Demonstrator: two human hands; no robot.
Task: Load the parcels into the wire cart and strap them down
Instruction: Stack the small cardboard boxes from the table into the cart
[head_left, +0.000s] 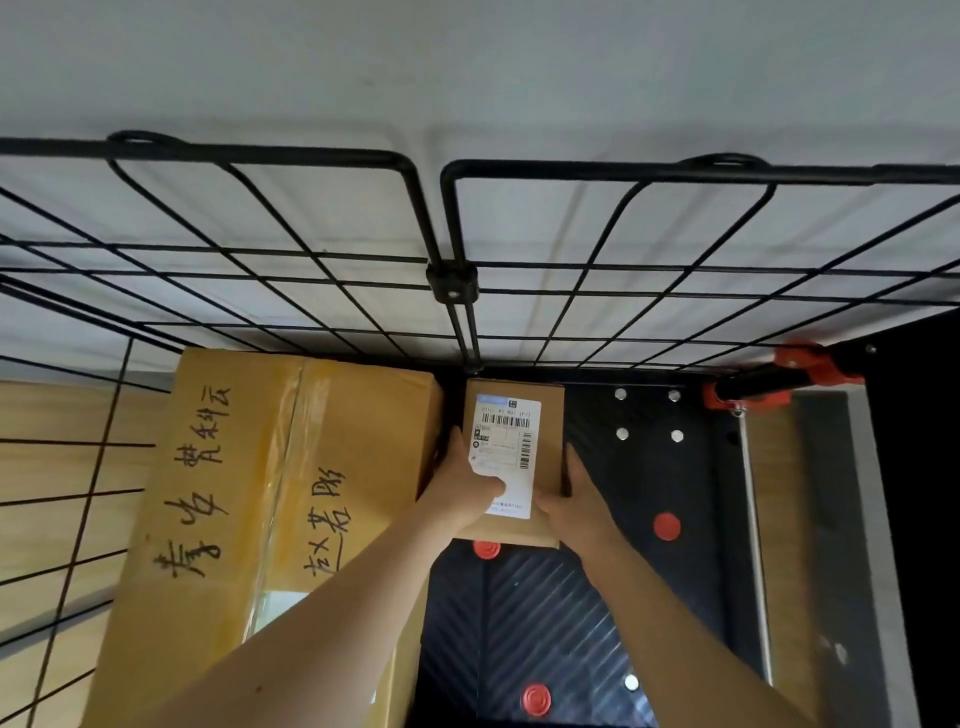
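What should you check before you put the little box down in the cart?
1. Grip: left hand and right hand both hold the small labelled box, one on each side: ok.
2. Neighbour: the big taped box already lies in the cart, to the left: ok.
3. Room: the black cart deck is bare to the right of the big taped box: ok.
4. Gap to the back wire panel: cannot tell.
5. Small labelled box already resting on the deck, or held above it: cannot tell.
6. Strap ready: none in view, cannot tell.
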